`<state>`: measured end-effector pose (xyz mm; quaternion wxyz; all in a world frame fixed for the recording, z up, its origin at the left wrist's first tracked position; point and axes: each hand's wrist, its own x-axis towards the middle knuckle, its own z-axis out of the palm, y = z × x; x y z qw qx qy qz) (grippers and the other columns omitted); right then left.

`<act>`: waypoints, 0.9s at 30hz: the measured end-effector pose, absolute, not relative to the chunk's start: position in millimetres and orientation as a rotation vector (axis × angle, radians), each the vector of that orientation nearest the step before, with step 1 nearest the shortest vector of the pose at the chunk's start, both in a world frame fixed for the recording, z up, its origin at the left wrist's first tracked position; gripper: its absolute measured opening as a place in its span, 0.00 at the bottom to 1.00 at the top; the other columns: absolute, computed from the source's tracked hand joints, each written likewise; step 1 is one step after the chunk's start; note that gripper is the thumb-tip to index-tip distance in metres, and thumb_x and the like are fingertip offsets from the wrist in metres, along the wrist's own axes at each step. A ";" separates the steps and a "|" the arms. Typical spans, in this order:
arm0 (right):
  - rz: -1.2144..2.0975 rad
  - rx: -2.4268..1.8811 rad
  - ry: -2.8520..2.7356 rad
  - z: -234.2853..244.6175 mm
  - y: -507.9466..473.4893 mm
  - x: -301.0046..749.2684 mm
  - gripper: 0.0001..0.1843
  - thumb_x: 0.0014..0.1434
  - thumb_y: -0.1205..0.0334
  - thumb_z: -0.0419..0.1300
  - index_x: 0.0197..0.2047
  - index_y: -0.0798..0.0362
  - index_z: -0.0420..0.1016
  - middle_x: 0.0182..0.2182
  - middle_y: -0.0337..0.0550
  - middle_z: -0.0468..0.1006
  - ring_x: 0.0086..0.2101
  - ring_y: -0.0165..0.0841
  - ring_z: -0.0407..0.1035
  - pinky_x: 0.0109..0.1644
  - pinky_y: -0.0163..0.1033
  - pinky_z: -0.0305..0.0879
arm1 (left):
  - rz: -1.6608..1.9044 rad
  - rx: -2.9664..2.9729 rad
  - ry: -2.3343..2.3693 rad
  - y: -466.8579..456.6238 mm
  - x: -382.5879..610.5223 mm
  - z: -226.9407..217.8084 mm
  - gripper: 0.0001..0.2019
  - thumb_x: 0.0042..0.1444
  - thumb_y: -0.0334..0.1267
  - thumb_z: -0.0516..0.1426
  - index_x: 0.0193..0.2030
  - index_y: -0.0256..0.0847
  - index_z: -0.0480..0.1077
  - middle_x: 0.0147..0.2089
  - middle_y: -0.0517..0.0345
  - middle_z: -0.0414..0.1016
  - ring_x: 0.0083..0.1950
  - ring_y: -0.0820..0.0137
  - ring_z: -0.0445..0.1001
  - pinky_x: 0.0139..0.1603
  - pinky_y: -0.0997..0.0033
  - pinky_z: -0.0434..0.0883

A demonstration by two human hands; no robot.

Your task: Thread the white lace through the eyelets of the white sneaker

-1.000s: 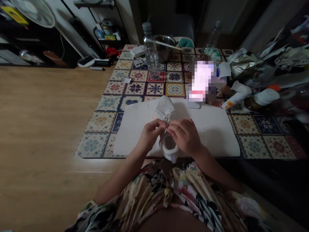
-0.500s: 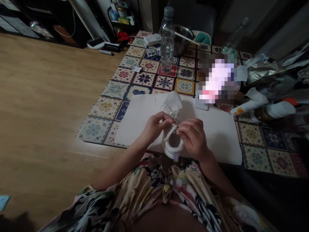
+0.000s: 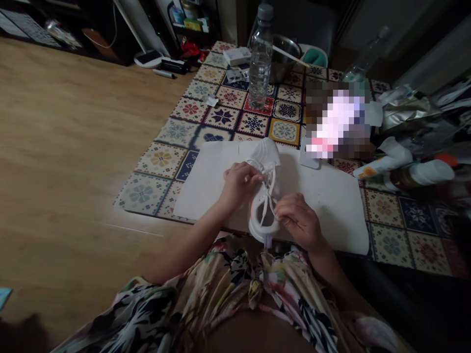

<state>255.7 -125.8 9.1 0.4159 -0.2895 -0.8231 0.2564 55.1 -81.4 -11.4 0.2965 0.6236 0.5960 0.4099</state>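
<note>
A white sneaker (image 3: pixel 268 151) stands on a white sheet (image 3: pixel 326 208), its toe pointing away from me and its heel at the table's near edge. White shoelaces (image 3: pixel 271 181) run over its tongue and hang loosely across the foot opening. My left hand (image 3: pixel 241 182) is closed in a pinch on the lace at the left side of the eyelets. At the right of the opening, my right hand (image 3: pixel 299 218) pinches another stretch of the shoelace, drawn toward me. The fingers partly cover the lower eyelets.
A patterned cloth (image 3: pixel 162 154) covers the table. Beyond the sneaker stand a clear plastic bottle (image 3: pixel 259 73) and a metal pot (image 3: pixel 285 51). A blurred-out bright screen (image 3: pixel 336 122) leans at the right, near a white tube (image 3: pixel 382 159) and a jar (image 3: pixel 423 174).
My hands have moved apart: the left one shifted up along the eyelets, the right one came down toward me. More loose lace now shows between them.
</note>
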 end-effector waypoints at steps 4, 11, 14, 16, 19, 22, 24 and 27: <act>0.635 -0.765 -2.094 15.9 -117.1 259.4 0.07 0.68 0.61 0.55 0.40 0.49 0.73 0.35 0.42 0.79 0.40 0.36 0.73 0.48 0.45 0.67 | 1.161 1.707 1.458 -85.0 46.3 -15.2 0.04 0.59 0.35 0.59 0.33 0.39 0.74 0.36 0.55 0.76 0.43 0.64 0.70 0.49 0.64 0.63; 0.141 -1.075 -2.335 20.4 -96.9 247.1 0.11 0.67 0.67 0.55 0.46 0.49 0.78 0.50 0.49 0.79 0.48 0.42 0.70 0.52 0.49 0.63 | 1.154 1.879 1.086 -106.7 34.9 -0.2 0.09 0.59 0.43 0.62 0.38 0.39 0.73 0.38 0.54 0.76 0.43 0.66 0.73 0.49 0.65 0.68; 0.124 -1.048 -2.320 20.8 -96.7 243.7 0.08 0.65 0.66 0.57 0.39 0.48 0.78 0.43 0.46 0.81 0.45 0.41 0.71 0.49 0.48 0.62 | 1.068 1.925 1.046 -113.0 35.1 6.4 0.11 0.56 0.42 0.64 0.43 0.39 0.74 0.42 0.53 0.77 0.45 0.66 0.73 0.51 0.64 0.69; 0.214 -1.038 -2.030 22.1 -97.6 246.8 0.08 0.67 0.64 0.55 0.39 0.48 0.76 0.36 0.43 0.79 0.39 0.37 0.72 0.44 0.45 0.64 | 1.057 1.912 1.053 -114.3 35.6 7.1 0.09 0.58 0.40 0.62 0.42 0.39 0.73 0.42 0.53 0.77 0.44 0.67 0.73 0.50 0.64 0.69; 0.267 -1.043 -1.359 24.8 -96.9 258.2 0.09 0.68 0.59 0.52 0.40 0.48 0.73 0.32 0.39 0.72 0.28 0.31 0.67 0.33 0.39 0.62 | 1.045 1.885 1.054 -113.9 37.4 4.7 0.06 0.59 0.38 0.61 0.41 0.39 0.73 0.42 0.53 0.76 0.43 0.68 0.73 0.50 0.64 0.70; 0.269 -1.136 -1.395 25.7 -96.4 271.0 0.07 0.63 0.58 0.58 0.44 0.49 0.71 0.37 0.42 0.73 0.34 0.34 0.68 0.39 0.41 0.66 | 1.065 1.870 1.028 -113.0 40.8 3.1 0.05 0.58 0.37 0.61 0.40 0.39 0.73 0.41 0.53 0.74 0.44 0.68 0.72 0.50 0.65 0.70; 0.225 -1.194 -1.613 24.6 -99.1 276.0 0.14 0.58 0.60 0.63 0.48 0.49 0.70 0.43 0.46 0.73 0.44 0.39 0.69 0.49 0.48 0.66 | 1.066 1.871 0.995 -112.8 43.6 4.0 0.02 0.58 0.34 0.60 0.37 0.39 0.72 0.42 0.53 0.73 0.45 0.68 0.71 0.49 0.65 0.70; 0.180 -1.122 -1.777 21.8 -107.8 274.9 0.13 0.59 0.66 0.60 0.48 0.48 0.70 0.44 0.46 0.72 0.48 0.41 0.67 0.55 0.51 0.65 | 1.034 1.859 0.954 -112.5 46.5 6.1 0.01 0.56 0.32 0.59 0.35 0.39 0.72 0.42 0.52 0.72 0.47 0.66 0.71 0.51 0.64 0.69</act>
